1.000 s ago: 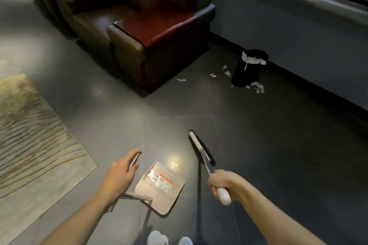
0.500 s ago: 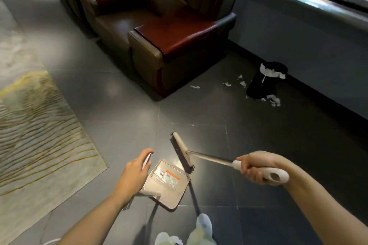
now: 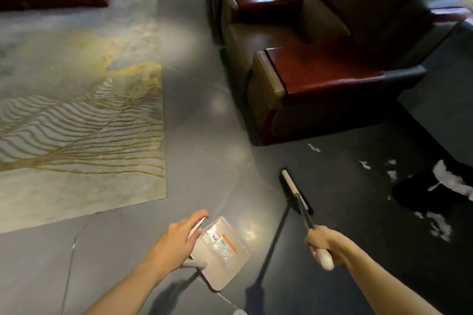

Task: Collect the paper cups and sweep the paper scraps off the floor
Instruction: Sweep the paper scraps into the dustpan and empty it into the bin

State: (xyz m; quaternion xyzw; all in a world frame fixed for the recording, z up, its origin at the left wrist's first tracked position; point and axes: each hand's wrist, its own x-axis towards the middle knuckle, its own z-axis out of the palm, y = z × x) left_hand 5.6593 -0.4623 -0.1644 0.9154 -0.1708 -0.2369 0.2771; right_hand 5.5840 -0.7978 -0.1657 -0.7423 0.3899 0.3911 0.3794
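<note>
Paper scraps (image 3: 439, 225) lie ahead; right hand (image 3: 324, 241) grips broom (image 3: 291, 188), left hand (image 3: 176, 238) grips blurry-labelled dustpan (image 3: 227, 266).

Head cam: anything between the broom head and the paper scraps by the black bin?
Nothing. In the head view, only bare dark floor tile separates the broom head from the nearest paper scraps beside the black bin.

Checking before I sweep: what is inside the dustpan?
Inside the dustpan only a white label with an orange stripe shows. The left hand covers the pan's left edge.
</note>
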